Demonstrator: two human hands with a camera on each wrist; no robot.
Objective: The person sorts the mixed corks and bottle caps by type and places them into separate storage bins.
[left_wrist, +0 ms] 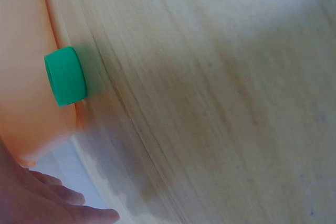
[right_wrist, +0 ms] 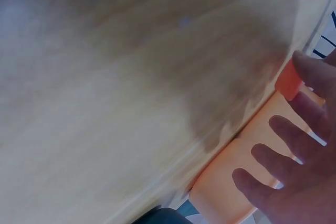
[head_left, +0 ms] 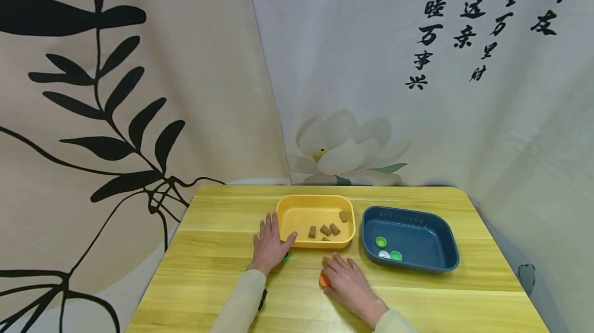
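My right hand (head_left: 348, 286) pinches an orange bottle cap (right_wrist: 288, 80) between thumb and index finger, just above or on the table in front of the trays. Its other fingers are spread. My left hand (head_left: 270, 247) touches the left front corner of a yellow tray (head_left: 316, 244), fingers extended. Beside that hand a green bottle cap (left_wrist: 67, 77) stands on edge near the tray's front wall; the head view shows only a sliver of it. Inside the yellow tray lie several brown corks (head_left: 326, 230).
To the right stands a dark blue tray (head_left: 431, 240) with two green caps (head_left: 396, 255) and a whitish cap (head_left: 383, 254) at its left end. Both trays sit on a wooden table (head_left: 482, 292), with a printed curtain (head_left: 223, 90) behind.
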